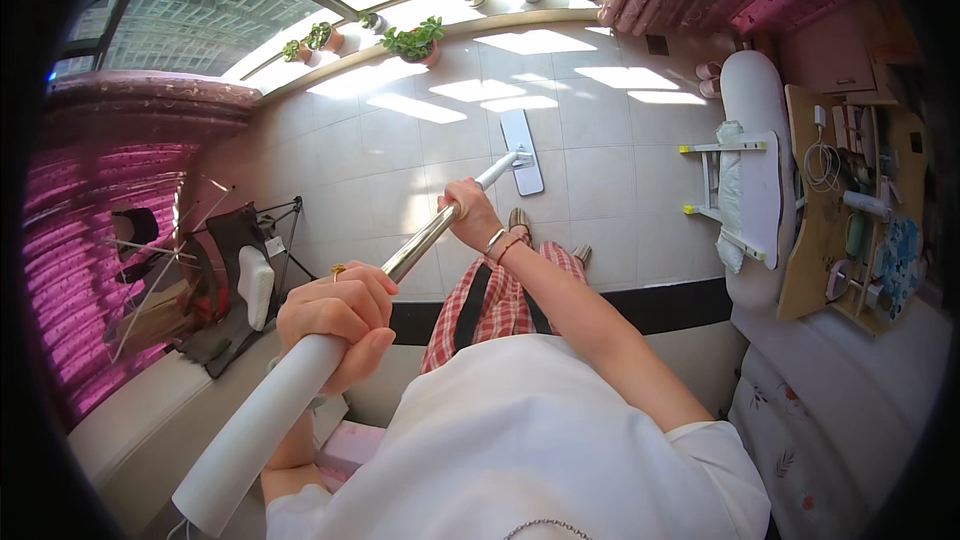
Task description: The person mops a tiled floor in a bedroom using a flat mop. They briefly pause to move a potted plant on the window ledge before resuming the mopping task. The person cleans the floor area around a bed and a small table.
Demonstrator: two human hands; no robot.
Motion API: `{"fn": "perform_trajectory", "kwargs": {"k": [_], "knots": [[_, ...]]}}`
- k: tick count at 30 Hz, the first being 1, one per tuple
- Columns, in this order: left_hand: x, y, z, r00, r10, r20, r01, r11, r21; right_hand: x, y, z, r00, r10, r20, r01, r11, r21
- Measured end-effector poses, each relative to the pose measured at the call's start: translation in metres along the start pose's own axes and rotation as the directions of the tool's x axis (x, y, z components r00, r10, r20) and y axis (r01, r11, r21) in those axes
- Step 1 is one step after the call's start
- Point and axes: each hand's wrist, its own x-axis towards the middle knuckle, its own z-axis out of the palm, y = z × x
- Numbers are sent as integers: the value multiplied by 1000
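A flat mop (528,176) lies with its light, rectangular head on the tiled floor ahead of my feet. Its pole runs back toward me, silver in the middle and ending in a thick white grip (262,430) at the lower left. My left hand (338,325), with a ring on one finger, is wrapped round the top of the white grip. Further down, my right hand (467,212) is closed round the silver part of the pole, a band on its wrist. The underside of the mop head is hidden.
Several potted plants (412,42) line the window side. A folding chair (240,275) stands on the left by pink curtains (110,240). To the right are a white stepladder (735,195) and a wooden shelf (805,210) full of small items. Sunlight patches cross the floor tiles (600,175).
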Motion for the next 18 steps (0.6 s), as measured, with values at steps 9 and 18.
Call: {"fn": "perform_trajectory", "kwargs": {"k": [9,18], "knots": [[25,-47,17,982,139,131,-109,970,-218,-30,28,-79,981,194,30,-182,956,-228],[42,-131,127,963,114,244,-13,924,-381,-119,136,-178,947,157,-280,-255,896,-363]]}}
